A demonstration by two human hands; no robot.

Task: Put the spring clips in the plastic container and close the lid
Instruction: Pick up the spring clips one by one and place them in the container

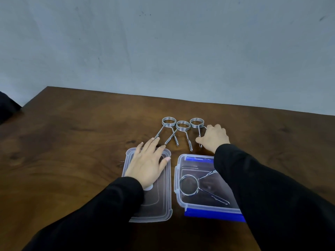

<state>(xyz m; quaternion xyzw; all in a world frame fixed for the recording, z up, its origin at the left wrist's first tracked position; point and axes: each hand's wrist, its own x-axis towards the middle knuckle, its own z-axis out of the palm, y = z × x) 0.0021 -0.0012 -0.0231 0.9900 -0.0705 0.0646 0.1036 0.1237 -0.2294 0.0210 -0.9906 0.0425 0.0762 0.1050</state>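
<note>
Three metal spring clips lie in a row on the brown table: the left clip (169,122), the middle clip (183,126) and the right clip (196,123). My right hand (213,137) closes its fingers on the handles of the right clip, which still rests on the table. A clear plastic container (178,178) with blue latches stands open in front, and a fourth clip (188,185) lies inside it. To its left lies the clear lid (163,205), flat on the table. My left hand (146,163) rests palm down on the lid with fingers spread.
The dark wooden table (72,160) runs back to a grey wall (163,51). A dark object (7,107) sits at the far left edge. My black sleeves cover part of the container and the lid.
</note>
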